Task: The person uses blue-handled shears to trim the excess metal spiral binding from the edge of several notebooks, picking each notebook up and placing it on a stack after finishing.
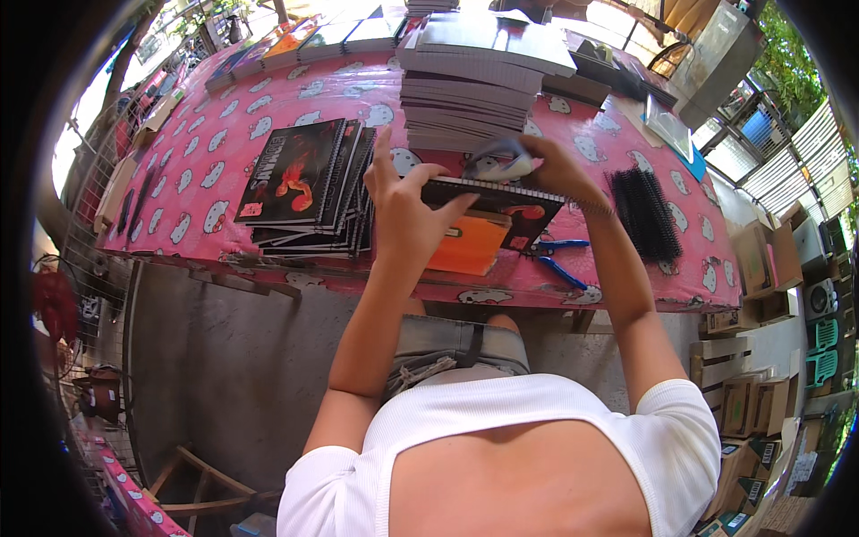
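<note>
My left hand [407,201] pinches the left end of a dark spiral notebook [526,213], thumb and forefinger at its top edge, the other fingers raised. The notebook is tilted up, with a black coil along that edge and a red figure on its cover. My right hand [559,170] is closed round a grey-and-white hand tool [506,164], blurred, just behind the coiled edge; its kind is unclear. A loose coil end trails by my right wrist. An orange flat piece [470,242] lies in front of the notebook. Blue-handled pliers [564,259] rest to its right.
A pile of black spiral notebooks [304,179] sits left. Behind my hands rises a tall stack of paper blocks [483,89]. Black plastic coils [644,215] lie right on the pink patterned tablecloth [192,179]. Cardboard boxes [769,259] stand beyond the table's right edge.
</note>
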`<state>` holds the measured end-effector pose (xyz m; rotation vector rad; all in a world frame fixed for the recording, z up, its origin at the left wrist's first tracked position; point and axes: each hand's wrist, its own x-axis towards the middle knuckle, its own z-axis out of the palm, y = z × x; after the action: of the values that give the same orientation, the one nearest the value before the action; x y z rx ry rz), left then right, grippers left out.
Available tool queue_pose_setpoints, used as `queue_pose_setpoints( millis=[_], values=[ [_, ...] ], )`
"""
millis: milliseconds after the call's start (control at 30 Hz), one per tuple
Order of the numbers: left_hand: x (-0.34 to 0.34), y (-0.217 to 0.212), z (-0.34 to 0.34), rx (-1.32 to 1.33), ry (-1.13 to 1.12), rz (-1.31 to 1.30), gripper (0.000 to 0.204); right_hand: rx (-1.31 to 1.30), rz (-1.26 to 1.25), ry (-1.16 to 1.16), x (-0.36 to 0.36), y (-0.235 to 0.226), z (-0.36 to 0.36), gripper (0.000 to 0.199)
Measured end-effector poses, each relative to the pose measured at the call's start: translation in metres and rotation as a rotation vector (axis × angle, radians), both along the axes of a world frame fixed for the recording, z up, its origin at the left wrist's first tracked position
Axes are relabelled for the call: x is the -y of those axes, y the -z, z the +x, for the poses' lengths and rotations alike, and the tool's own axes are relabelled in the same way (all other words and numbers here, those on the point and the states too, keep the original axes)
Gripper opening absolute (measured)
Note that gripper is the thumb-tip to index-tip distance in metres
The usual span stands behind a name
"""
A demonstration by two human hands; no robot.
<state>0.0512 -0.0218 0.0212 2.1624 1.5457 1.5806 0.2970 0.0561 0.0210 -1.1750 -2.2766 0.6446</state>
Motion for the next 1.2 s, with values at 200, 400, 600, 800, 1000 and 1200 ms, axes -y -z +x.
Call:
queue_pose_setpoints(
  millis=[200,400,600,800,1000,1200],
  values=[
    [-0.006,-0.001,-0.017,0.046,0.004,-0.004,0.048,-0.093,-0.027,-0.055,-0.005,0.011,-0.017,0.061],
    [-0.007,0.002,-0.021,0.547,0.246,-0.264,0.049,-0.115,0.134,-0.06,-0.017,0.002,-0.038,0.039],
    [-0.008,0.019,-0.042,0.727,0.269,-0.308,0.037,-0.275,-0.003,-0.273,-0.014,-0.019,-0.056,0.043],
    [-0.011,0.027,-0.052,0.787,0.275,-0.372,0.03,-0.319,-0.214,-0.12,-0.008,-0.011,-0.075,0.038],
    [-0.025,0.013,-0.051,0.795,0.567,-0.374,0.016,0.197,0.176,0.336,0.026,0.04,-0.007,0.046],
    [0.024,-0.086,-0.046,0.524,0.326,0.458,0.011,0.249,0.306,0.393,0.113,0.055,0.043,0.061]
  ],
)
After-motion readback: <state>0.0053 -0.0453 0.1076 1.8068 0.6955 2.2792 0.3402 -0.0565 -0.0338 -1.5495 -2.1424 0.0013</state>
